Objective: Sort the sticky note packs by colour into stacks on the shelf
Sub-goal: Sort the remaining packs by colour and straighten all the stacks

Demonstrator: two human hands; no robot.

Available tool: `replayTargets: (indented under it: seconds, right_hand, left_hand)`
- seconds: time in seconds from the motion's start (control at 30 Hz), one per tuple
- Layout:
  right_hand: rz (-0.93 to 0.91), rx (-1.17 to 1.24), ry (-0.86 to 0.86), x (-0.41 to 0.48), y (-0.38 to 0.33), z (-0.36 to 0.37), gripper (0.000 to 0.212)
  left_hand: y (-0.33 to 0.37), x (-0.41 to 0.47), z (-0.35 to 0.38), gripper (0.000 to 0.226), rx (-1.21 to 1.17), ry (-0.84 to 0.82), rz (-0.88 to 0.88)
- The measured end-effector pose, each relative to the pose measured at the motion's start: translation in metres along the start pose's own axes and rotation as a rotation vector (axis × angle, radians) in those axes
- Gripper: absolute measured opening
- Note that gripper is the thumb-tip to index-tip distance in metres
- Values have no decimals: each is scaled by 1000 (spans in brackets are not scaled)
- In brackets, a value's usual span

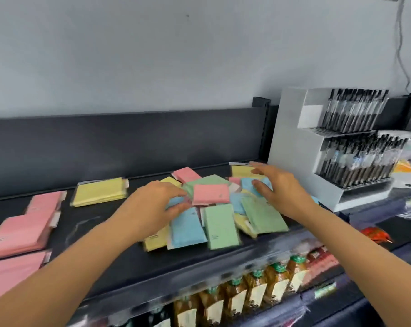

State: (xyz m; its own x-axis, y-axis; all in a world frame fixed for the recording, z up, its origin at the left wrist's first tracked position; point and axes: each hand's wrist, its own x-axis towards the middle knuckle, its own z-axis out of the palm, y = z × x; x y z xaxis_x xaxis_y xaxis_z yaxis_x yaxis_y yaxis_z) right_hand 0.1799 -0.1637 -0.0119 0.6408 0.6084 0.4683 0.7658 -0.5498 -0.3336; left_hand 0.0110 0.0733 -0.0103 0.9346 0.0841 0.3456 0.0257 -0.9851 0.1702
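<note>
In the head view, I see my operator's left hand (157,204) at frame centre. Its fingers and thumb pinch the left edge of a pink pack (210,194) that lies on top of the mixed pile (223,223) of pink, blue, green and yellow packs. The right hand (278,187) is spread, fingers straight, over the pile's right side; I cannot tell whether it touches. On the dark shelf (100,232), pink stacks (22,230) sit at the left edge, with a yellow stack (99,192) just right of them. A white pen display (291,138) stands at right, and bottles (258,286) line the tier below.
</note>
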Motion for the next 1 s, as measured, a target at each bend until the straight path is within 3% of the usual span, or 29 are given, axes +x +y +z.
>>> replayTargets:
  seconds: [0.23, 0.47, 0.77, 0.9, 1.0]
  right_hand:
    - [56, 80, -144, 14, 65, -13, 47]
    - [136, 47, -264, 73, 83, 9, 41]
    - [113, -277, -624, 129, 93, 34, 39]
    - [78, -354, -612, 138, 97, 41, 46]
    - [29, -379, -574, 140, 96, 42, 40]
  left_hand:
    - [46, 57, 32, 41, 14, -48, -22]
    - [35, 95, 40, 39, 70, -83, -52]
    - [-1, 121, 36, 44, 23, -208, -16]
    - [-9, 127, 36, 41, 27, -331, 29]
    - [-17, 133, 33, 30, 25, -359, 24]
